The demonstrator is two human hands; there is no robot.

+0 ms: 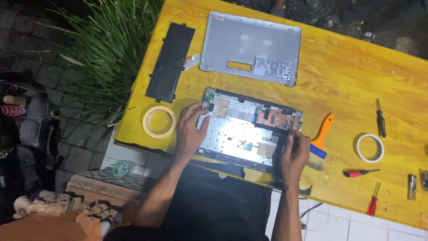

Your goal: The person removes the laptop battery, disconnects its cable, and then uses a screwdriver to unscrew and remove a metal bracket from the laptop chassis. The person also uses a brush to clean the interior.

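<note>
**Working inside an opened laptop**

The opened laptop (249, 129) lies at the near edge of the yellow table (347, 80). The left hand (191, 127) rests flat, fingers spread, on its left side. The right hand (294, 149) pinches a thin tool (290, 130) at its orange circuit board (276, 118); likely a part is being loosened, calling for a steady tip. Glare hides the laptop's middle; the tool tip is too small to make out.

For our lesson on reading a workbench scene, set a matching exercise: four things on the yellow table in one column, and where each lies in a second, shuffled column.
Things:
1. battery
2. grey cover
3. orange scraper
4. black screwdriver

Places:
A. just right of the right hand
B. far side, above the open laptop
C. left edge, above the tape roll
D. right part, above the white tape ring

Pairs: 1-C, 2-B, 3-A, 4-D
</note>
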